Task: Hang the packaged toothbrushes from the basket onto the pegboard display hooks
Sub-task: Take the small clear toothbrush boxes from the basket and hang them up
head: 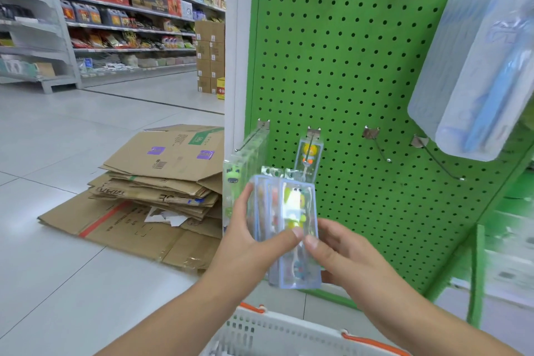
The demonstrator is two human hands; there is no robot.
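Green pegboard (346,72) stands before you, and most of its hooks are bare: the three at the top, and two in the lower row (378,147). Only the two lower-left hooks carry packs, a frog one (232,179) and an orange one (309,153), so I judge the task is at an early stage. You hold a small stack of packs (289,228) in front of the board, just below the orange one. Your left hand (248,240) grips the stack, thumb on its front; your right hand (338,248) pinches the front pack, as if to separate it. The basket (289,329) below is cut off by the frame, so you cannot tell how many packs remain inside. A large blue pack (474,72) at the right is blurred, and its hook is not visible.
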